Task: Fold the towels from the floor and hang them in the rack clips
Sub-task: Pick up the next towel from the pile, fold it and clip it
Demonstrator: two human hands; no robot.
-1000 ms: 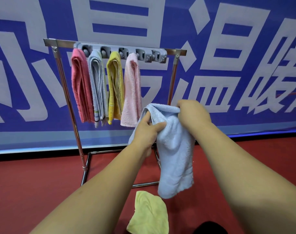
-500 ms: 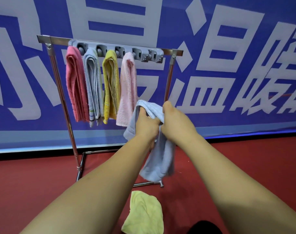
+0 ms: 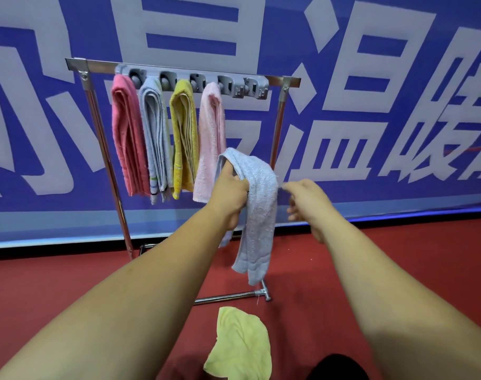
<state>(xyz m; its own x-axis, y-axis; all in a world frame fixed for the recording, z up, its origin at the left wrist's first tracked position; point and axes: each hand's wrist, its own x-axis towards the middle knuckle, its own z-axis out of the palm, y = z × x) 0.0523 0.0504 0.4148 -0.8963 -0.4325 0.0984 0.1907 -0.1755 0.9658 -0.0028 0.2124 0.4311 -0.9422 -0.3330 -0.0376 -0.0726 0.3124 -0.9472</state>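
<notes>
At the front of the rack (image 3: 104, 149), our left hand (image 3: 229, 193) grips the light blue towel (image 3: 261, 204) near its top. The cloth drapes over our fingers and hangs as a narrow folded strip, well below the clip bar (image 3: 190, 80). Our right hand (image 3: 308, 204) is just beside the towel's right edge. It is blurred, so we cannot tell whether it pinches the cloth or holds nothing.

Four folded towels already hang from the bar, side by side: a coral pink towel (image 3: 126, 138), a grey striped towel (image 3: 155, 138), a mustard towel (image 3: 183, 133) and a pale pink towel (image 3: 210, 138). The bar's right end (image 3: 257, 87) carries no towel.

We judge the task well past halfway. The blue towel looks folded but is not yet clipped, and a pale yellow towel (image 3: 242, 346) lies crumpled on the red floor (image 3: 69, 275), unfolded.
</notes>
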